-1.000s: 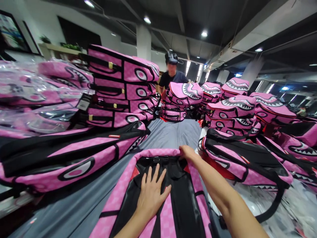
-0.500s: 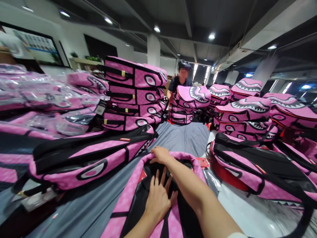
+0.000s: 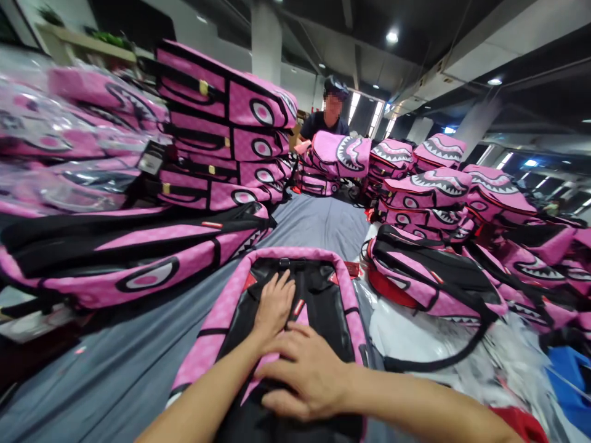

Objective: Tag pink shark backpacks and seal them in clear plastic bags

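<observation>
Toward the bottom centre of the frame, a pink-and-black backpack (image 3: 325, 301) lies on grey cloth (image 3: 138, 357); the left hand (image 3: 274, 304) rests flat on its back, fingers extended and released, while the right hand (image 3: 311, 372), fingers loosely spread and unclenched, is just lower, beside the left

The single camera sits on the person's head, above and behind the hands, and looks forward and slightly down over them. The left hand (image 3: 273, 303) and right hand (image 3: 308, 370) are near it, at lower middle. Past the hands, the view runs along the cloth-covered table (image 3: 318, 223) to a co-worker (image 3: 318, 125) farther off, and up to the ceiling (image 3: 427, 40).
</observation>
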A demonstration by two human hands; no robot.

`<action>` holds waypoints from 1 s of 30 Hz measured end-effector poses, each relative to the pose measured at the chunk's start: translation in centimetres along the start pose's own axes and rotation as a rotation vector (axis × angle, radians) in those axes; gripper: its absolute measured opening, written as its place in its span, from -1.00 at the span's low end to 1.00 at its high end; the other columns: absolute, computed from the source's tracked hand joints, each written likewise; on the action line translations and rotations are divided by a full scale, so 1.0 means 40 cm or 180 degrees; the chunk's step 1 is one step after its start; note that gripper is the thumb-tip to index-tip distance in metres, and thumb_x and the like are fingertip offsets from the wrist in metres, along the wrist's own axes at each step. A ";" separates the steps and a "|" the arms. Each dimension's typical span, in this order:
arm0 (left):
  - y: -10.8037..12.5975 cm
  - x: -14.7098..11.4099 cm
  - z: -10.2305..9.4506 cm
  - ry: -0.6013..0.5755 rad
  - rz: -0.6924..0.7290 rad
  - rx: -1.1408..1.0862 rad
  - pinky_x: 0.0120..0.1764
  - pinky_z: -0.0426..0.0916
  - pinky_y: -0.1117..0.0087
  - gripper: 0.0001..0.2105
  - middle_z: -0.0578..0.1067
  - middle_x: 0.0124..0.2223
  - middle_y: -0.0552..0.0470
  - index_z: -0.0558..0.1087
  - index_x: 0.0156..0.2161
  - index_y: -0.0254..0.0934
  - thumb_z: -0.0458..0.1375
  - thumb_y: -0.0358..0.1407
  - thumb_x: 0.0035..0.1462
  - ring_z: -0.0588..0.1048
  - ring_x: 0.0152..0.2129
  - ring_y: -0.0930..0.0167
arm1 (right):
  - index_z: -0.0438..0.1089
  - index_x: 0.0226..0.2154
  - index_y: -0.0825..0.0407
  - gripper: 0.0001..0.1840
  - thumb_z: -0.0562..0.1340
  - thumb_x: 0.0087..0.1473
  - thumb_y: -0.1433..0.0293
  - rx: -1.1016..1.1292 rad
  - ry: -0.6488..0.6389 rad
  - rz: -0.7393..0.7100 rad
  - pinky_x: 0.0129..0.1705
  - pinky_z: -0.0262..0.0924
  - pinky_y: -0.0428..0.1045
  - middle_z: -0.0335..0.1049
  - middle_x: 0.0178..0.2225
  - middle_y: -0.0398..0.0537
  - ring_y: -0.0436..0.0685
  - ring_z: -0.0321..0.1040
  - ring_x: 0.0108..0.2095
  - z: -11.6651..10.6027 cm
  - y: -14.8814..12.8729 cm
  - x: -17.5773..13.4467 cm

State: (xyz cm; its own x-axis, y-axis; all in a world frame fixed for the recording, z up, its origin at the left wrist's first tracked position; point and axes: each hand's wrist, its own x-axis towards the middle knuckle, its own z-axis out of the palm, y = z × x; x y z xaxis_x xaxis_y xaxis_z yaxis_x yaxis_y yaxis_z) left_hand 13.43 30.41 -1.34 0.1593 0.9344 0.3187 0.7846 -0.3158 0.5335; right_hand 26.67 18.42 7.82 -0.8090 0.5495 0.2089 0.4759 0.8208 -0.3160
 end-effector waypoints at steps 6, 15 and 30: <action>0.035 -0.049 -0.129 -0.0299 0.0103 -0.0693 0.28 0.18 -0.05 -0.45 0.43 0.21 -0.22 0.45 0.03 -0.31 -0.40 -0.24 0.39 0.25 0.27 0.14 | 0.28 0.20 0.10 -0.56 0.12 0.33 0.30 -0.0617 0.0019 0.0797 0.36 -0.04 0.20 0.33 0.21 0.17 0.24 0.15 0.29 0.107 0.014 -0.048; 0.139 -0.389 -0.187 -0.1315 0.3481 -0.0244 -0.44 0.24 0.32 -0.66 0.45 -0.52 0.10 0.37 -0.44 -0.19 -0.09 -0.25 0.37 0.34 -0.58 0.40 | 0.25 0.23 0.01 -0.59 0.06 0.38 0.36 -0.0176 0.0623 0.0946 0.40 -0.04 0.17 0.33 0.24 0.06 0.14 0.18 0.29 0.184 0.067 -0.050; -0.034 -0.260 -0.084 0.0177 0.1789 0.0875 0.15 0.08 -0.31 -0.50 0.41 0.26 -0.30 0.48 0.18 -0.20 -0.03 -0.03 0.30 0.25 0.22 -0.17 | 0.51 -0.31 -0.12 -0.79 0.49 -0.03 0.29 0.0064 -0.1485 -0.0823 -0.31 0.30 -0.24 0.61 -0.28 -0.29 -0.04 0.54 -0.24 0.120 -0.076 -0.022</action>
State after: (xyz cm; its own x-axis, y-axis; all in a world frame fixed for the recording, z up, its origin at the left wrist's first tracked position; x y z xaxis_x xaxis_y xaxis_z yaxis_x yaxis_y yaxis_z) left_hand 8.67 20.57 -2.73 0.5667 0.6255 0.5363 0.7166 -0.6954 0.0538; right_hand 24.28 14.70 4.13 -0.9687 0.1979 -0.1500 0.2376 0.9145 -0.3274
